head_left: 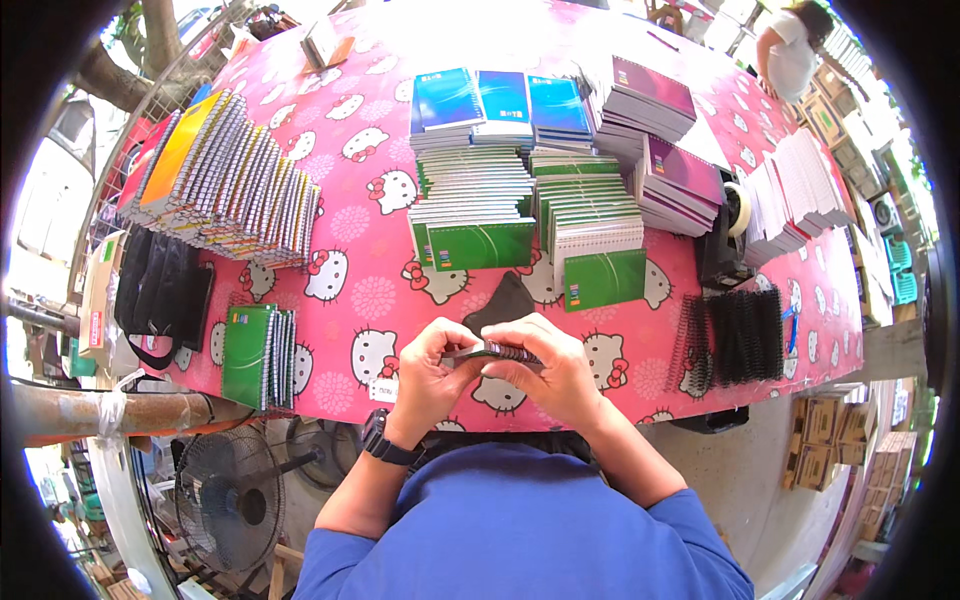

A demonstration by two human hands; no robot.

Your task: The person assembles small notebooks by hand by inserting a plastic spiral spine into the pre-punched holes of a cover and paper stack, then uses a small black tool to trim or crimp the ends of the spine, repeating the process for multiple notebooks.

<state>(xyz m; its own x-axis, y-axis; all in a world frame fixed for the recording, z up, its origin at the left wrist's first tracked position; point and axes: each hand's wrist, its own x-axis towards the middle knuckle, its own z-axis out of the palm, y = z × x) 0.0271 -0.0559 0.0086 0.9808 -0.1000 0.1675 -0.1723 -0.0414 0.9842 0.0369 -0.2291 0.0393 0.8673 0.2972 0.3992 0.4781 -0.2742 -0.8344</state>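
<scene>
Close in front of my body, both hands hold a small spiral-bound notebook (511, 352), seen nearly edge-on. My left hand (433, 367) pinches one end between thumb and fingers. At the coil side my right hand (553, 366) is closed, thumb below and fingers above. The notebook's cover is mostly hidden. Just beyond my fingers lies a dark, pointed piece (503, 302), perhaps cloth. Further off are rows of green notebooks (482, 246), with blue notebooks (447, 99) behind them and purple notebooks (654, 92) to their right.
At the left stand yellow-covered spiral notebooks (185, 150), a black bag (158, 285) and a few green notebooks (248, 350). Black binding coils (745, 338), a tape dispenser (722, 245) and unbound paper stacks (795, 195) lie right. A fan (230, 500) stands below; another person (793, 55) is far right.
</scene>
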